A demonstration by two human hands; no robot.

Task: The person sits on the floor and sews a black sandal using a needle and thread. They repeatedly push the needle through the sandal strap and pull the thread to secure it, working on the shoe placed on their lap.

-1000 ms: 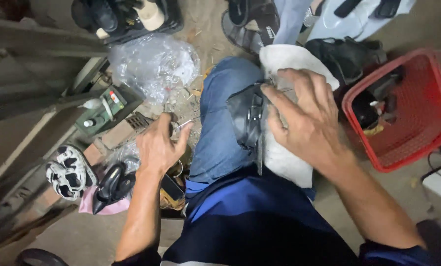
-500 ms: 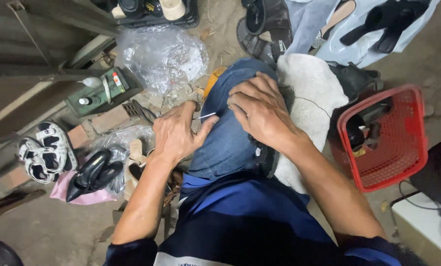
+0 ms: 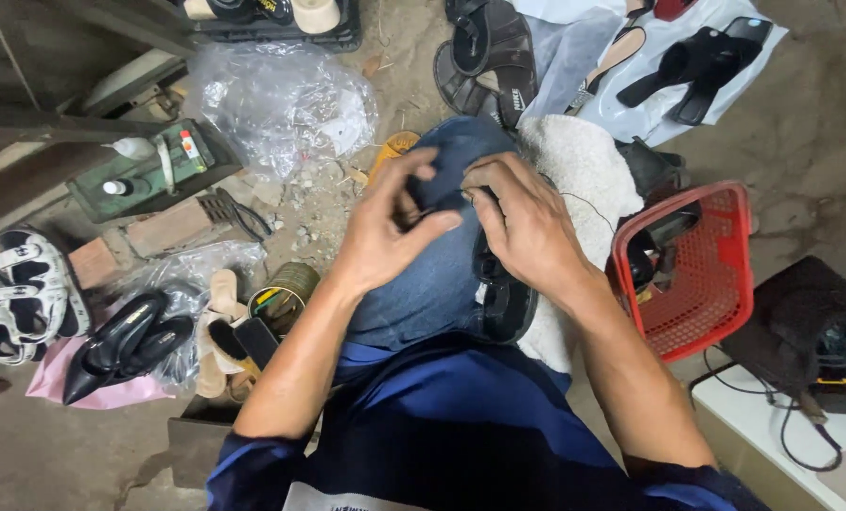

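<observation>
A black shoe lies on my lap, against my blue-jeaned knee and a white fluffy cloth. My left hand is curled over the knee, thumb and fingers pinched on the shoe's dark front end. My right hand presses on top of the shoe, its fingertips meeting those of the left hand. A thin dark thread loops out from under the right hand over the cloth. Whether a needle is held is hidden by the fingers.
A red plastic basket with dark items stands at the right. Black heeled shoes, white sandals, a tin can, crumpled clear plastic and a green box lie on the dirt floor at the left. Sandals lie ahead.
My left hand came up from the floor at the left onto my knee. My right hand slid from the white cloth to meet it, and both now close on the shoe.
</observation>
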